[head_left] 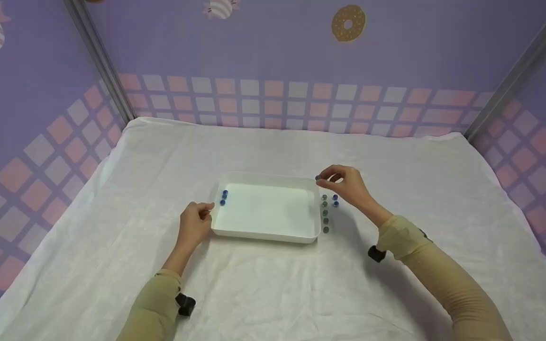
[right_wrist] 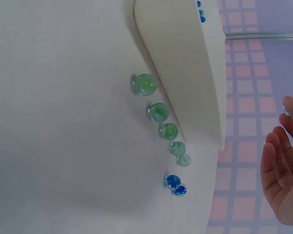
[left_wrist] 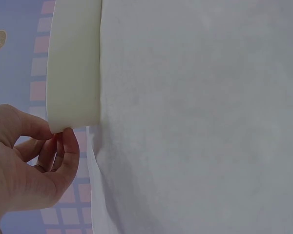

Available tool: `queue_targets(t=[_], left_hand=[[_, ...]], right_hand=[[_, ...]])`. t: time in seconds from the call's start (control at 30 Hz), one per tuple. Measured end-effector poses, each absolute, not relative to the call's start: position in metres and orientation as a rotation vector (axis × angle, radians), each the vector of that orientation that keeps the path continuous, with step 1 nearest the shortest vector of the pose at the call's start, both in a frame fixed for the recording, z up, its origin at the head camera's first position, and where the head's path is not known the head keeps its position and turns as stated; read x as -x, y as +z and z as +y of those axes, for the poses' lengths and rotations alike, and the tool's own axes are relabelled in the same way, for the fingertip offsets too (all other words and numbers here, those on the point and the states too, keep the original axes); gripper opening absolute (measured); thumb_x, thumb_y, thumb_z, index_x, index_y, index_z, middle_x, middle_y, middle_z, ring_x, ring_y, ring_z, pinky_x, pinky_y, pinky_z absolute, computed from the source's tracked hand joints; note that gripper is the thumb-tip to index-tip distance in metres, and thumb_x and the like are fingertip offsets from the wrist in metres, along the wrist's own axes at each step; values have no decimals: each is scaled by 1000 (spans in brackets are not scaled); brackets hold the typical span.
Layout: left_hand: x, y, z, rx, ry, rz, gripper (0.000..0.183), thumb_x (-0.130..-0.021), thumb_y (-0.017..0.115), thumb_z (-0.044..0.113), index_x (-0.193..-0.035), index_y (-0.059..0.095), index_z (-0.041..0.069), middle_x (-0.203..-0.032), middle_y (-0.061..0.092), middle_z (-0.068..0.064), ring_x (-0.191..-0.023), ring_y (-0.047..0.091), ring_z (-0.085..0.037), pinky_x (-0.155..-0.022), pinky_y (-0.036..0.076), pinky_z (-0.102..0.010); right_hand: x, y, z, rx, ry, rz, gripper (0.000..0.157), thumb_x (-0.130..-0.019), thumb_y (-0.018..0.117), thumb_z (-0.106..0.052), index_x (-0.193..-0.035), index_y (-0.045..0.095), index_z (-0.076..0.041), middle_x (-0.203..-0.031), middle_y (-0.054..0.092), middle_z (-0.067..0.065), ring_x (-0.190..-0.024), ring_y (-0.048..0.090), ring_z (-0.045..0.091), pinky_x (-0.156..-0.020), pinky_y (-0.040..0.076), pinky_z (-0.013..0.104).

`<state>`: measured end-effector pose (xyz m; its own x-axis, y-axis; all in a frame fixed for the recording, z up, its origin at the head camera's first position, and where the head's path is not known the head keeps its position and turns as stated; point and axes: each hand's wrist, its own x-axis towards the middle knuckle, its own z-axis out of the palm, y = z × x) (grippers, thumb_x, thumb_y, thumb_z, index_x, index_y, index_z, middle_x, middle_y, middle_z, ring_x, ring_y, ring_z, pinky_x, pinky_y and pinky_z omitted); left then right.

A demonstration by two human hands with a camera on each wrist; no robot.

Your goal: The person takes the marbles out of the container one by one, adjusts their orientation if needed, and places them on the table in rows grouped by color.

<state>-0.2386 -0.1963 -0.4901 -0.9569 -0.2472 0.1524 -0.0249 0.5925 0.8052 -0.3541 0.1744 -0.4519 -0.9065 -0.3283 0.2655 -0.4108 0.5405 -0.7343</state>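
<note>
A white rectangular tray (head_left: 263,233) sits on the cloth, with three blue marbles (head_left: 224,192) along the left side of its floor. At the tray's left rim is my left hand (head_left: 194,225), whose thumb and a fingertip grip the edge near the corner in the left wrist view. My right hand (head_left: 346,185) is raised by the tray's far right corner and pinches a small, bluish marble (head_left: 318,178) between thumb and finger. Several green marbles (head_left: 325,213) line up outside the tray's right wall. Two blue marbles (right_wrist: 172,182) lie beside that row.
White cloth (head_left: 273,289) covers the table. Purple panels with pink and white squares (head_left: 273,104) rise behind and at both sides, joined by grey metal posts (head_left: 107,66). A small black device (head_left: 186,304) is strapped by each sleeve cuff.
</note>
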Motion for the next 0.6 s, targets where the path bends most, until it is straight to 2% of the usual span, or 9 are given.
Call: queue_targets(t=[0.2, 0.43, 0.6], left_hand=[[239, -491, -197, -205, -1282, -2582, 32, -87, 53, -12, -116, 68, -10, -96, 62, -24, -89, 58, -29, -80, 49, -35], [239, -490, -197, -215, -1279, -2594, 33, -87, 53, -11, -116, 67, -9, -96, 61, -24, -89, 58, -29, -80, 48, -36], [240, -491, -199, -234, -1282, -2603, 33, -87, 52, -11, -117, 68, -9, -97, 61, -23, -89, 57, -28, -80, 48, -35]], right_hand=[[350, -462, 190, -566, 1328, -2692, 19, -88, 75, -27, -99, 75, -12, -99, 74, 9, -85, 66, 21, -70, 53, 23], [346, -470, 204, -499, 1343, -2705, 19, -87, 76, -26, -98, 74, -10, -96, 73, 10, -85, 64, 20, -74, 51, 26], [343, -474, 209, -438, 1337, -2734, 18, -86, 76, -25, -97, 74, -10, -95, 73, 10, -84, 62, 17, -71, 50, 22]])
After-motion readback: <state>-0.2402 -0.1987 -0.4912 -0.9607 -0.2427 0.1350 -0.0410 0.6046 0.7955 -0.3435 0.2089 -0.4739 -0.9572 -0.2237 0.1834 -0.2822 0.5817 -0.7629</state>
